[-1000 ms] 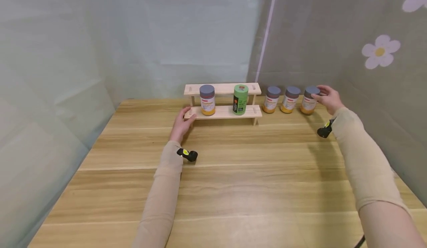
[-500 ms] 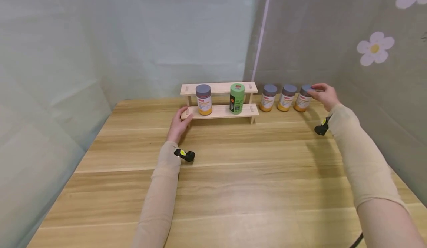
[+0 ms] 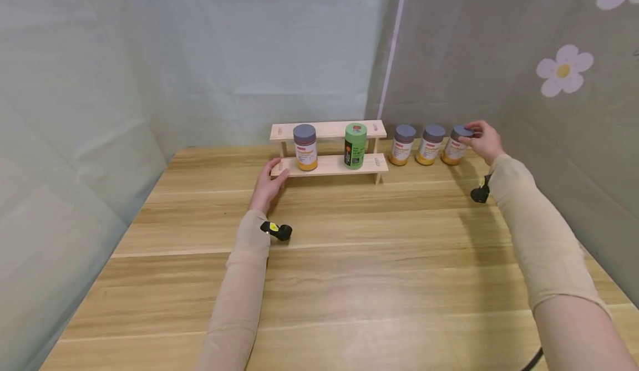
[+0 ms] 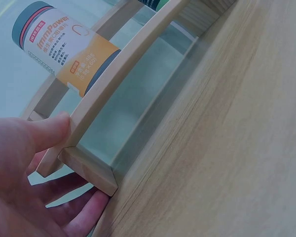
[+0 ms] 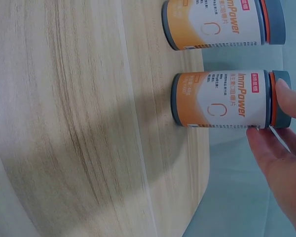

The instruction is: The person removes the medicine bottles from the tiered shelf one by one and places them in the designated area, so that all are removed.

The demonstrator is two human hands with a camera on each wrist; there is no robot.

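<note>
A two-tier wooden rack [image 3: 329,166] stands at the back of the table [image 3: 349,260]. On its lower shelf stand an orange jar with a grey lid [image 3: 305,147] and a green jar [image 3: 355,146]. My left hand [image 3: 276,172] holds the shelf's left end [image 4: 89,168], thumb on top and fingers underneath. The shelved orange jar [image 4: 59,49] shows above it. Right of the rack three more orange jars stand in a row. My right hand [image 3: 470,133] grips the grey lid of the rightmost jar [image 3: 453,148], which stands on the table [image 5: 219,101].
The middle jar of the row [image 3: 431,144] stands close to the held one, also seen beside it [image 5: 222,22]; the third jar [image 3: 402,145] is nearest the rack. Fabric walls close in behind and at the right. The table's right edge [image 5: 200,163] runs just beyond the jars.
My right hand has settled a little further over the rightmost jar's lid. The left hand stays on the rack's end. The head view has shifted slightly.
</note>
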